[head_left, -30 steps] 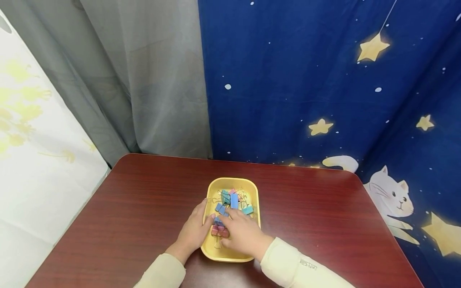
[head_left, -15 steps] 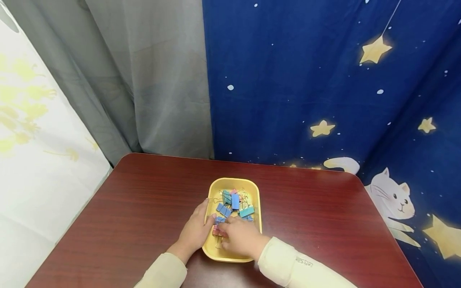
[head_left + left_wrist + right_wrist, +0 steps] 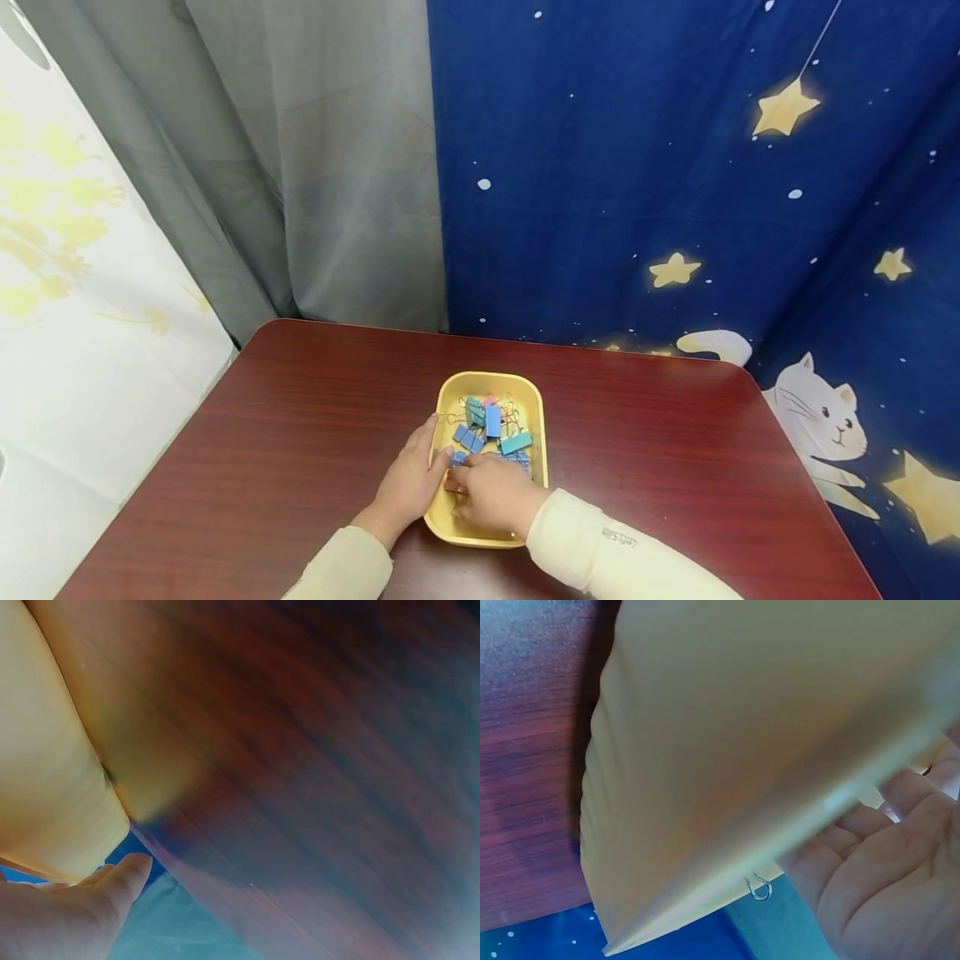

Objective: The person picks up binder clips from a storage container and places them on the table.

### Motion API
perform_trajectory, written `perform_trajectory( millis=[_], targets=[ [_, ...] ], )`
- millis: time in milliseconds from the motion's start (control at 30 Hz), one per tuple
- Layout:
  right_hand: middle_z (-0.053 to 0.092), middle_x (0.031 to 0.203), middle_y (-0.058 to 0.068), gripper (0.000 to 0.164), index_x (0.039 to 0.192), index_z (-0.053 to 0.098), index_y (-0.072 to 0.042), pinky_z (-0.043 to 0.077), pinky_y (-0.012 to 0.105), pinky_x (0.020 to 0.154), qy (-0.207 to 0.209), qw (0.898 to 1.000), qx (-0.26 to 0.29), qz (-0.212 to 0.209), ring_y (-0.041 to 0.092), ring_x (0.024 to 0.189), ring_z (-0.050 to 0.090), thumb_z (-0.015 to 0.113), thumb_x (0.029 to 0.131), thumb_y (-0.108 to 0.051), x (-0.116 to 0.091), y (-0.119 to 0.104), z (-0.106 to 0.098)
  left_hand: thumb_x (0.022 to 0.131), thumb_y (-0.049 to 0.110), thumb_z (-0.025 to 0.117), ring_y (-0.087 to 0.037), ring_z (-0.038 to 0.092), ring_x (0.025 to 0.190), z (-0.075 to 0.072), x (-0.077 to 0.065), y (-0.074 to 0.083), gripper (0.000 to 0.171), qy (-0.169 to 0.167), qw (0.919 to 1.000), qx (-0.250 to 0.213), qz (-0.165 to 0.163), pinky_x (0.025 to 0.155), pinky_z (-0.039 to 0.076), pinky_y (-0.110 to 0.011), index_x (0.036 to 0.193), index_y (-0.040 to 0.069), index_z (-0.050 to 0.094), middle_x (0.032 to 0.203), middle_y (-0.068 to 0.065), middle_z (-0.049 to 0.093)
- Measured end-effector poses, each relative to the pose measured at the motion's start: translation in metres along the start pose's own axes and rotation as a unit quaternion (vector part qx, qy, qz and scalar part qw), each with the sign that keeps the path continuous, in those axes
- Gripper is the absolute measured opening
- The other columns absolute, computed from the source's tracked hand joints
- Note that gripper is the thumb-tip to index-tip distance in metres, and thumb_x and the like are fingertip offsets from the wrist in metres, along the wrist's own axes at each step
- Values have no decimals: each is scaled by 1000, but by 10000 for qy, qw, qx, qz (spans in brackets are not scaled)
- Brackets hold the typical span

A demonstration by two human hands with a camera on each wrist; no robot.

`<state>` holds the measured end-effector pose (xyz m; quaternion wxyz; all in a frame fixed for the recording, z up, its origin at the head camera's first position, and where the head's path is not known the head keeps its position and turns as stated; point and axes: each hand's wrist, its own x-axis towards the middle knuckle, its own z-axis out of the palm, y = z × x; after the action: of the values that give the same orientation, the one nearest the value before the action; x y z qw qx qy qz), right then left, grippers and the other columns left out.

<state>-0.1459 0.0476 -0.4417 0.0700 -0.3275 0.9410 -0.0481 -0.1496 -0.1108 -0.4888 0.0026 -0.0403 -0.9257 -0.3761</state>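
1. Yellow-walled and shallow, the tray (image 3: pixel 465 535) is sitting on the tabletop (image 3: pixel 637 450), holding a jumble of binder clips: a tall blue clip (image 3: pixel 492 422), a teal clip (image 3: pixel 515 442), a green clip (image 3: pixel 474 412) and, nearer the front, a red clip (image 3: pixel 452 484).
2. The left hand (image 3: pixel 408 479) is gripping the tray's left wall, its thumb lying over the rim and its fingers running along the outside, apparently steadying it.
3. The right hand (image 3: pixel 498 496) is reaching into the near half, its fingers bending about the red clip; whether they are pinching it or only touching it, one cannot tell.
4. Picking among the clips seems to be under way, with nothing looking finished: colours are lying mixed, and no clip is showing as lifted out.
5. The right hand is hiding much of the red clip and partly covering some blue clips (image 3: pixel 458 458).
6. In the right wrist view the blurred rim is blocking the fingertips, a wire loop (image 3: pixel 760 888) peeking past it; the left wrist view is showing mostly blurred tabletop.
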Motion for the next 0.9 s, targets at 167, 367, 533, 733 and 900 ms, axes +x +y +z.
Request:
perform_trajectory(
  millis=[167, 367, 533, 733, 900],
  targets=[
    [62, 99, -4, 41, 110, 71, -21, 53, 34, 75, -51, 10000, -81, 24, 16, 89, 60, 78, 74, -39, 5, -2, 1, 101, 29, 49, -38, 41, 133, 0, 0, 0, 60, 3, 10000, -27, 10, 107, 35, -52, 150, 2, 30, 148, -23, 38],
    [62, 98, -3, 40, 108, 72, -21, 54, 35, 72, -104, 9998, -164, 21, 16, 90, 59, 79, 73, -38, 8, -4, 1, 101, 30, 49, -38, 41, 134, 0, 0, -1, 60, -34, 10000, -19, 7, 107, 35, -52, 151, 3, 29, 148, -23, 38],
    [63, 96, -5, 30, 102, 73, -22, 54, 35, 70, -230, 9996, -139, 4, 16, 89, 58, 77, 75, -34, 9, -5, 1, 101, 30, 49, -39, 41, 133, 0, 0, -1, 60, -23, 10000, -17, 24, 107, 36, -52, 151, 3, 29, 148, -23, 38],
    [67, 105, -2, 31, 104, 73, -21, 54, 36, 75, -284, 9993, -220, -67, 16, 94, 60, 76, 74, -29, 9, -8, 4, 101, 30, 49, -39, 41, 133, 0, -1, 0, 60, 6, 10000, -5, 45, 107, 36, -52, 150, 3, 29, 148, -23, 38],
    [65, 101, -2, 29, 102, 74, -24, 53, 34, 68, -221, 9990, -351, -162, 15, 91, 60, 76, 74, -28, 8, -10, 7, 101, 30, 49, -39, 41, 133, -1, -1, 0, 61, 22, 10000, 15, 64, 107, 35, -53, 150, 2, 29, 147, -24, 39]
  ],
)
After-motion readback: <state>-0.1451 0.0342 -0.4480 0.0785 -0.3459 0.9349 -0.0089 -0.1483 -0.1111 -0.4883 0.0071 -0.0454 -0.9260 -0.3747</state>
